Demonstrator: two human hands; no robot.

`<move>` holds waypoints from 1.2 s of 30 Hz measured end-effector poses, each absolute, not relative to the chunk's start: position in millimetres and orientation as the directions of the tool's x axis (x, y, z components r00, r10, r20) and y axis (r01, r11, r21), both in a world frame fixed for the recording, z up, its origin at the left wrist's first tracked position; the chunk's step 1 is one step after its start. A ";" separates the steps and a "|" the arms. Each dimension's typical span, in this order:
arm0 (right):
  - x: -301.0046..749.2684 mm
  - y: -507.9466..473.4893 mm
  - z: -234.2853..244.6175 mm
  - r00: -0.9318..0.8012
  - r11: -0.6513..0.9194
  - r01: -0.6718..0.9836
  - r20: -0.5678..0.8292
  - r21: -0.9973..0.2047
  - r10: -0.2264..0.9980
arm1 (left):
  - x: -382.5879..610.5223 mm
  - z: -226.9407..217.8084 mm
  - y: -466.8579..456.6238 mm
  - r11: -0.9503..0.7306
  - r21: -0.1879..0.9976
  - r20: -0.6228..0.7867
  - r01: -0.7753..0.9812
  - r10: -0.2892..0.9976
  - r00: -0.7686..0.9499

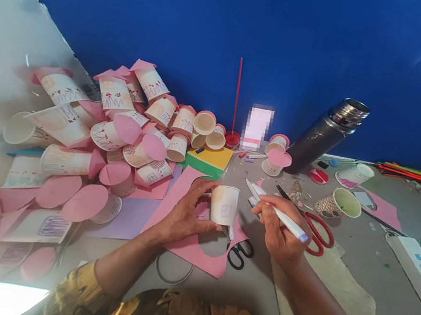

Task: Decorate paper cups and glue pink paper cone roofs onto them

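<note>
My left hand (184, 212) grips a white paper cup (223, 206) by its top and bottom edges. A purple window shape and a pale orange patch are drawn on the cup's side. In my right hand (282, 232) is a white marker (283, 219) with a purple end, its tip pointing left toward the cup but apart from it. Pink paper with a round cut-out (197, 255) lies under the cup, next to black-handled scissors (239, 255). Red-handled scissors (317, 233) rest just beyond my right hand.
Many decorated paper cups with pink tops (117, 95) are heaped on the left. A dark thermos (319, 139) stands open at the back right. Beside a patterned cup (337, 204) lies a white power strip (418, 270). Yellow and green sheets (214, 158) sit near the blue wall.
</note>
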State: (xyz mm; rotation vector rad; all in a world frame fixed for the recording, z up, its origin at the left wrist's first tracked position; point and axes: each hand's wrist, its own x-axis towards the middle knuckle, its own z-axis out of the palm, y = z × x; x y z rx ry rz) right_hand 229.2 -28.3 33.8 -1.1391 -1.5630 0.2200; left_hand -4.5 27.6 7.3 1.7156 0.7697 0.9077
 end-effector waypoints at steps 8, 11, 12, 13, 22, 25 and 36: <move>239.8 -6.4 21.9 -0.177 0.446 0.549 0.423 -0.707 0.888 | -1.7 6.2 25.7 -0.312 0.947 0.231 0.080 0.830 0.507; 237.6 -5.8 18.9 -0.266 0.467 0.615 0.391 -0.635 0.881 | -1.8 6.9 23.7 -0.381 0.907 0.247 0.182 0.829 0.502; 236.8 -6.2 17.6 -0.276 0.478 0.620 0.398 -0.622 0.875 | -1.7 7.7 22.7 -0.399 0.892 0.252 0.212 0.828 0.500; 236.4 -6.7 16.1 -0.274 0.483 0.618 0.406 -0.620 0.872 | -1.6 8.5 21.6 -0.414 0.880 0.259 0.231 0.828 0.497; 250.8 0.0 4.7 -0.146 0.342 0.147 0.321 -0.928 0.936 | 5.9 6.3 11.8 -0.380 0.919 0.296 0.108 0.844 0.448; 247.2 1.3 2.5 -0.163 0.305 0.023 0.298 -0.952 0.941 | 10.5 5.1 8.2 -0.346 0.937 0.291 0.055 0.857 0.424; 240.9 4.2 -1.9 -0.155 0.364 0.077 0.350 -0.928 0.924 | 13.8 -2.9 11.8 -0.368 0.930 0.340 0.011 0.868 0.361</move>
